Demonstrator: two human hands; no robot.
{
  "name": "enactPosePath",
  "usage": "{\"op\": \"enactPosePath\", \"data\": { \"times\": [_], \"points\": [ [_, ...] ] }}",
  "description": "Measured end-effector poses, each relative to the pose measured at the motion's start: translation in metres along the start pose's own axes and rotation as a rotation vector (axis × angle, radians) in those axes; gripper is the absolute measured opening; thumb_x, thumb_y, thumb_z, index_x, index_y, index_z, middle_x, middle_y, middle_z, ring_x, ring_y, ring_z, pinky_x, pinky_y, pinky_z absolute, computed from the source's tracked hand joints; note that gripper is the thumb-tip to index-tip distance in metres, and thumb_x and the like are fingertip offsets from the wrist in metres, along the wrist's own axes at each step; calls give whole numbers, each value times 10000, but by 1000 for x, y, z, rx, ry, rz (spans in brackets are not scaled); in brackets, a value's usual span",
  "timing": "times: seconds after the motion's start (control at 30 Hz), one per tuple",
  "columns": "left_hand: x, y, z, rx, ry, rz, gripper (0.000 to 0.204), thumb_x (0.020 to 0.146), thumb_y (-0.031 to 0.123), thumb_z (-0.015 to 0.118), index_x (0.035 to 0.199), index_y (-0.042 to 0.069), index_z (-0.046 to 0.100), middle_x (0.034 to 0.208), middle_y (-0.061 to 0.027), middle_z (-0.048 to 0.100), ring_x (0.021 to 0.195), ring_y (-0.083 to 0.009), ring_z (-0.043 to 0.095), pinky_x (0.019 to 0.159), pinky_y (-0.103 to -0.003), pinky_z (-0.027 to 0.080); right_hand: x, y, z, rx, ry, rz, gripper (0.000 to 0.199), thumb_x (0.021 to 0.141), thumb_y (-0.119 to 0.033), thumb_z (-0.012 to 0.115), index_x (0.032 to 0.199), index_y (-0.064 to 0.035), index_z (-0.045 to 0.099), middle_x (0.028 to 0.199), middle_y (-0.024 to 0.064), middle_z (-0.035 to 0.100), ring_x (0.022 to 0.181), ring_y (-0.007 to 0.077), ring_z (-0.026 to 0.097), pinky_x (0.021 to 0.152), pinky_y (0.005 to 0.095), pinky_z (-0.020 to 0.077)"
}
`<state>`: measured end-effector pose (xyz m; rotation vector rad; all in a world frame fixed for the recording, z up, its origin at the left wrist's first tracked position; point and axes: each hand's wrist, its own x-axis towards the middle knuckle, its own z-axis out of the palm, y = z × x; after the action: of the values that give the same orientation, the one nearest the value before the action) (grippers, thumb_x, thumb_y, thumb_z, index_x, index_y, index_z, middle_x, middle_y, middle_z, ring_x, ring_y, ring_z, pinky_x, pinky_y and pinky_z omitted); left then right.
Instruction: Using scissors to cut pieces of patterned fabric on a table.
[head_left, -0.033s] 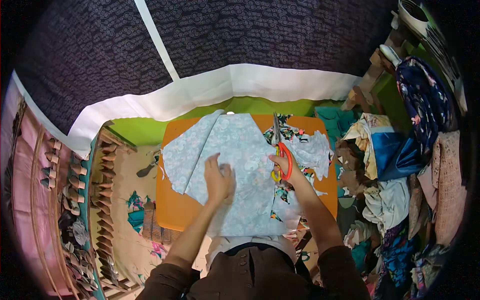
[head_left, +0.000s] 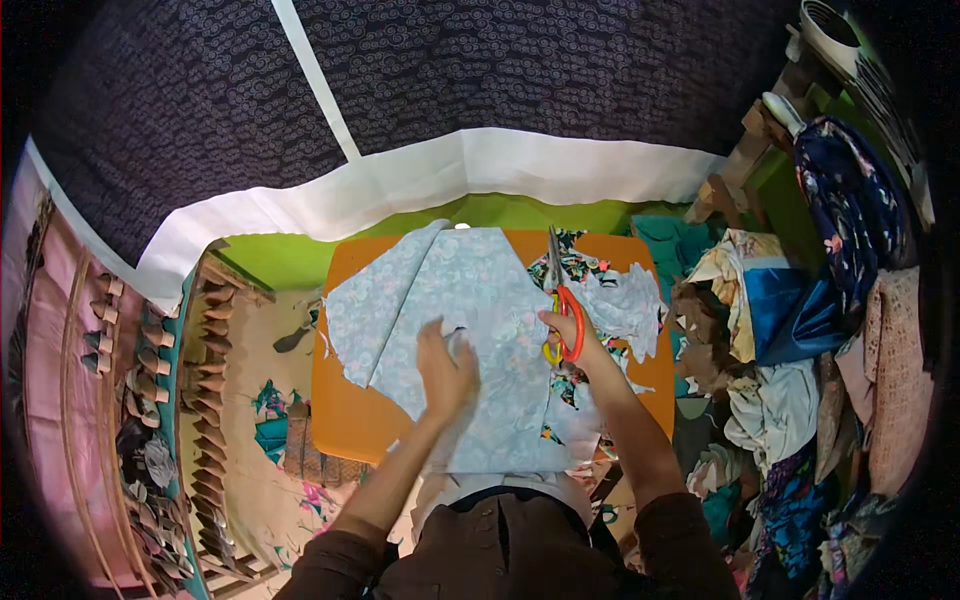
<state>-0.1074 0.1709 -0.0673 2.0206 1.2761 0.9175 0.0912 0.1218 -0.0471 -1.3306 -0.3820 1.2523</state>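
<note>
A pale blue-grey floral cloth lies spread over the orange table, with a folded flap along its left side. My left hand rests on the middle of the cloth, fingers apart, holding nothing. On the right, my right hand grips a pair of scissors with red and yellow handles, its blades pointing away from me. Beyond the cloth's right edge, near the scissors, lie dark floral cloth pieces and crumpled pale scraps.
Heaped fabrics and garments fill the right side. At the left stands a rack with rows of shoe-shaped pieces. Scraps are scattered on the floor. A dark patterned curtain with a white border hangs across the far side.
My left hand has shifted slightly to the right and nearer to me over the cloth. My right hand and the scissors have hardly moved.
</note>
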Motion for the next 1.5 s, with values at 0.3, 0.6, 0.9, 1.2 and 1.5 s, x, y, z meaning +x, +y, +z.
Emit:
{"op": "enactPosePath", "data": {
  "times": [0.3, 0.6, 0.9, 1.2, 1.5],
  "points": [
    [-69, 2, 34, 368, -218, -146, 907, 675, 390, 645, 1283, -78, 162, 1343, -265, 136, 1264, -392, 89, 988, -547, 8, 16, 17, -6, 23, -32, 48, 425, 735, -41, 580, 1120, -59, 402, 661, 1, 398, 491, 79, 379, 400, 208, 317],
    [-54, -62, -24, 410, -455, -252, 263, 710, 223, 605, 912, 60, 562, 860, -127, 549, 787, -316, 537, 666, -419, 432, 10, 17, -20, 57, -23, 58, 466, 748, -19, 547, 1177, -64, 369, 748, 17, 399, 542, 82, 380, 421, 208, 307],
    [-46, -51, -36, 625, -601, -131, 194, 725, 212, 578, 879, 94, 586, 851, -133, 581, 776, -311, 577, 651, -408, 460, -18, 35, -35, 131, -68, 100, 279, 751, -31, 538, 994, -88, 413, 708, 0, 413, 552, 76, 397, 441, 209, 314],
    [-36, -30, -26, 726, -666, -94, 144, 725, 115, 494, 736, 25, 606, 743, -171, 596, 721, -310, 592, 601, -397, 479, -32, 53, -46, 37, -67, 123, 430, 749, -84, 557, 1135, -28, 378, 679, 13, 417, 478, 89, 387, 406, 229, 327],
    [-27, -6, -55, 683, -626, -13, 146, 714, 107, 481, 711, 33, 607, 762, -181, 592, 743, -329, 581, 661, -406, 461, -37, 56, -51, 19, 15, 148, 506, 746, -81, 551, 1199, -37, 331, 698, 15, 401, 503, 92, 391, 417, 229, 335]
  ]
}}
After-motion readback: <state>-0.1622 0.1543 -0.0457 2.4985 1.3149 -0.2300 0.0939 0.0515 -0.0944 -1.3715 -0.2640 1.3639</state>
